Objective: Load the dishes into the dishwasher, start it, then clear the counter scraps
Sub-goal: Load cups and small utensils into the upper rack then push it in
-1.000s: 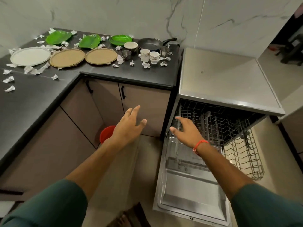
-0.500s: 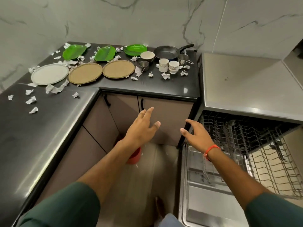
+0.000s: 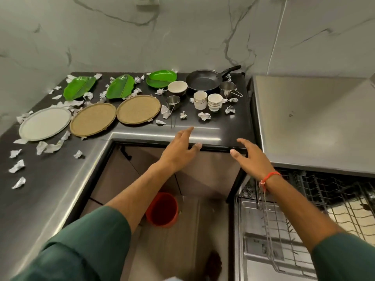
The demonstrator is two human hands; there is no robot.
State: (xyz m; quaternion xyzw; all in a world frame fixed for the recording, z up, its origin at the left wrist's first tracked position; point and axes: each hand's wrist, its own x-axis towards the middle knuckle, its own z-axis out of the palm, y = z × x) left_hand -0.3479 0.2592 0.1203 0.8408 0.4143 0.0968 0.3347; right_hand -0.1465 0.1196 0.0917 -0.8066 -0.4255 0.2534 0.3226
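No legible text anywhere (dishwasher panel (image 3: 265, 249) markings too blurred).

Premises: a domestic kitchen. Evidence as follows. An L-shaped dark desk (image 3: 50, 179) runs along marble-look wall cladding (image 3: 182, 37), with cabinet doors (image 3: 125, 171) below. A dishwasher (image 3: 304, 122) stands at the right end, door down, wire rack (image 3: 334, 199) pulled out. On the desk: a frying pan (image 3: 203, 82), two cups (image 3: 207, 100), a bowl (image 3: 177, 87), green plates (image 3: 119, 86), round flat plates (image 3: 113, 116) and crumpled paper scraps (image 3: 204, 116). A wall socket (image 3: 147, 0) sits high on the wall. A red bin (image 3: 162, 209) stands on the floor.
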